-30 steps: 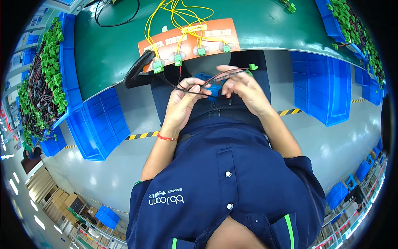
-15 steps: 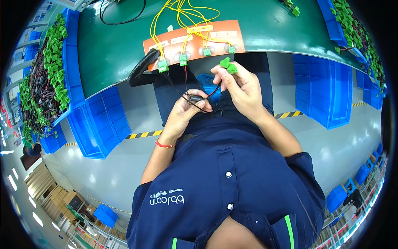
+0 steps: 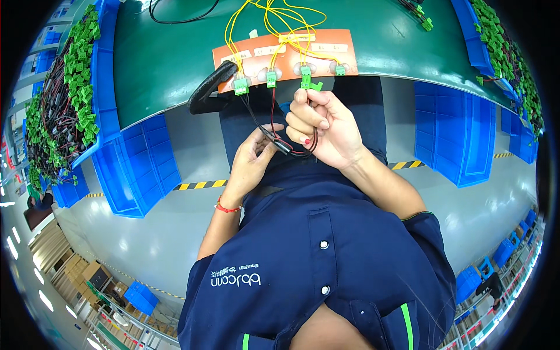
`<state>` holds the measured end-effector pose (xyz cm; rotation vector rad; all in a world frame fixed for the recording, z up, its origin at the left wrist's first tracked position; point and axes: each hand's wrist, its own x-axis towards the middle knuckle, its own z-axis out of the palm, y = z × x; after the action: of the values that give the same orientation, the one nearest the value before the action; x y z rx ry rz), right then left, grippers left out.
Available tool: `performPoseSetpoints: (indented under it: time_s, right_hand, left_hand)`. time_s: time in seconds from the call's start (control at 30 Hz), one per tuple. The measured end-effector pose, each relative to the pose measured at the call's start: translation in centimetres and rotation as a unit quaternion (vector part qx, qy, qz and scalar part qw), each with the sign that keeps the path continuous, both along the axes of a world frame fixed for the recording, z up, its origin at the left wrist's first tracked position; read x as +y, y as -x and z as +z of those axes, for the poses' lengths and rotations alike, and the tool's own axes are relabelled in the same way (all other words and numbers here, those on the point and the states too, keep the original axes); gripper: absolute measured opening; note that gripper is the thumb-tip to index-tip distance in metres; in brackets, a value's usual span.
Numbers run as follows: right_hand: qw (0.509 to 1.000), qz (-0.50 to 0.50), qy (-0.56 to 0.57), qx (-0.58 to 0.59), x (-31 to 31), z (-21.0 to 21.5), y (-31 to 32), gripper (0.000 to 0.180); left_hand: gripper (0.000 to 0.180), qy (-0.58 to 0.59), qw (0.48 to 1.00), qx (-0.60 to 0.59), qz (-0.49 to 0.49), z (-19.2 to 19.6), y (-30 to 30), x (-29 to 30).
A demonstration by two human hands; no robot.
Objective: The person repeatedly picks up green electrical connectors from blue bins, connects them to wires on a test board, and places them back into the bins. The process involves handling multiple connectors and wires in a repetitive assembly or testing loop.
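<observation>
My right hand (image 3: pixel 326 125) pinches a green terminal plug (image 3: pixel 306 81) at the third socket along an orange board (image 3: pixel 326 53). A second green plug (image 3: pixel 316 86) sticks out beside it. My left hand (image 3: pixel 254 156) has its thumb and forefinger apart, next to the black sleeve (image 3: pixel 281 146) of a red-and-black cable harness. Two other green plugs, the leftmost (image 3: pixel 241 87) and its neighbour (image 3: pixel 271 79), sit on the board with harness wires hanging from them. A green connector (image 3: pixel 340 70) stands at the board's right end. My right fingers partly hide the wires below the held plug.
Yellow wires (image 3: pixel 286 23) rise from the board across the green tabletop (image 3: pixel 169 64). A black strap-like piece (image 3: pixel 210 93) juts over the front edge at left. Blue bins of green-plugged harnesses flank the table, left (image 3: pixel 105 64) and right (image 3: pixel 466 35). More blue bins (image 3: pixel 455 128) stand below.
My right hand has brought the green plug up and left to the board's third socket. The left fingers have loosened from the cable. The view has shifted slightly.
</observation>
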<state>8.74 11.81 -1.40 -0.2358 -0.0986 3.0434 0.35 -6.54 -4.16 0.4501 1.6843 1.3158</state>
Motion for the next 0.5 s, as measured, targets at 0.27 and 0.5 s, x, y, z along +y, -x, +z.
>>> performPoseSetpoints:
  time_s: [0.27,0.5]
  right_hand:
    - [0.989,0.007,0.150,0.018,0.6,1.8,0.4,0.033]
    - [0.886,-0.005,-0.442,-0.139,2.3,1.5,-0.8,0.040]
  left_hand:
    - [0.027,-0.008,1.000,-0.003,-0.028,-0.4,-0.4,-0.1]
    - [0.041,-0.067,0.991,-0.067,-0.088,0.3,-1.0,0.5]
